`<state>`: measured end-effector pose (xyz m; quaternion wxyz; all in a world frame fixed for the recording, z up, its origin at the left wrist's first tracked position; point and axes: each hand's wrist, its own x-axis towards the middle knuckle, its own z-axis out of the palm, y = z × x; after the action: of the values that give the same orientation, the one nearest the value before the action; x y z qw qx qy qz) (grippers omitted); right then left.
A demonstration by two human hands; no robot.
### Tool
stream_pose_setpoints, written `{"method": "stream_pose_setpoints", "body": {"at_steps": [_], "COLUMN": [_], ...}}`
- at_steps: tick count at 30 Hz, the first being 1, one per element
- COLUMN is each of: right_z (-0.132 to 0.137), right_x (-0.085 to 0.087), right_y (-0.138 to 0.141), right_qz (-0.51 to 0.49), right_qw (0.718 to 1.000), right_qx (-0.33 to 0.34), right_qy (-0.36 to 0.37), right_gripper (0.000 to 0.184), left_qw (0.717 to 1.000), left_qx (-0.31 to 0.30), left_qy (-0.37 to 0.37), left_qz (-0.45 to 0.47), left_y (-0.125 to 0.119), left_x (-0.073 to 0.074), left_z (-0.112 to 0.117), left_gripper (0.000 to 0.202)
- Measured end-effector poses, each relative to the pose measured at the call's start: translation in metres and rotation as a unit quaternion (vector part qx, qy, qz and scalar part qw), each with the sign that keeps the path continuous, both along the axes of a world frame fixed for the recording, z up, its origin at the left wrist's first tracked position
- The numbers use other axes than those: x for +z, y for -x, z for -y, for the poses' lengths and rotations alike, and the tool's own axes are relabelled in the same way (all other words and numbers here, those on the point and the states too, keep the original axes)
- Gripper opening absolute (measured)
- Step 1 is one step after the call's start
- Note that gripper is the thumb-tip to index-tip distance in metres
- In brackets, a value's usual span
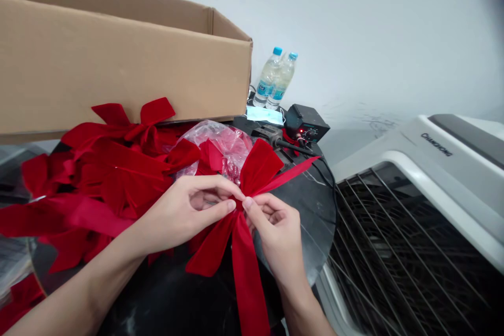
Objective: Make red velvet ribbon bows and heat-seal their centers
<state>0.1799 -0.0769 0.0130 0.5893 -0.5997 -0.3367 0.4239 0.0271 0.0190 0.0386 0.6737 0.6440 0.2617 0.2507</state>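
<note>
A left hand and a right hand pinch the knot of a red velvet bow above a round dark bench.

At the far left, a heap of red velvet bows lies on the bench, below a cardboard box at upper left. Both hands are closed on the held bow at centre, thumbs and fingers meeting at its knot, with its long tail hanging toward the bottom of the frame. Just behind the bow sits a clear plastic bag. Farther back stand two water bottles, beside a blue face mask and a small black control unit with a dial. At the right is a white appliance with a wire grille.
</note>
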Motion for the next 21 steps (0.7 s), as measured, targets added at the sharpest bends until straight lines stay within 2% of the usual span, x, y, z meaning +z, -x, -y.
{"method": "stream_pose_setpoints", "body": {"at_steps": [2,4,6,8,10,13,14,16,18,21], "right_z": [0.002,0.007,0.012,0.012,0.005,-0.021,-0.033,-0.058,-0.081,-0.107], "right_x": [-0.001,-0.004,-0.010,-0.017,-0.023,-0.032,-0.036,-0.044,-0.053,-0.065], "right_y": [-0.005,-0.020,-0.048,-0.085,-0.120,-0.156,-0.162,-0.168,-0.168,-0.168], "right_qz": [0.006,0.022,0.062,0.134,0.156,0.155,0.150,0.138,0.134,0.149], "right_qw": [1.000,1.000,0.994,0.972,0.970,0.980,0.983,0.987,0.987,0.980], "right_qx": [0.015,-0.001,-0.087,-0.195,-0.187,-0.119,-0.097,-0.075,-0.079,-0.108], "right_qy": [0.005,0.007,-0.001,-0.008,0.010,0.039,0.038,0.016,-0.024,-0.078], "right_gripper": [0.031,0.036,0.046,0.052,0.052,0.046,0.045,0.056,0.069,0.066], "left_qw": [1.000,1.000,0.999,0.998,0.995,0.992,0.992,0.993,0.995,0.996], "left_qx": [0.003,0.005,-0.006,-0.030,-0.052,-0.070,-0.070,-0.063,-0.052,-0.045], "left_qy": [0.000,0.008,0.031,0.059,0.083,0.102,0.102,0.094,0.080,0.066], "left_qz": [-0.009,-0.021,-0.026,-0.019,-0.020,-0.028,-0.030,-0.030,-0.032,-0.035], "left_y": [0.001,0.002,0.005,0.007,0.009,0.008,0.008,0.007,0.007,0.007], "left_x": [-0.002,-0.004,-0.007,-0.009,-0.009,-0.007,-0.007,-0.008,-0.010,-0.013], "left_z": [-0.002,-0.005,-0.008,-0.011,-0.012,-0.010,-0.010,-0.009,-0.011,-0.014], "left_gripper": [0.013,0.014,0.014,0.011,0.008,0.006,0.006,0.007,0.008,0.010]}}
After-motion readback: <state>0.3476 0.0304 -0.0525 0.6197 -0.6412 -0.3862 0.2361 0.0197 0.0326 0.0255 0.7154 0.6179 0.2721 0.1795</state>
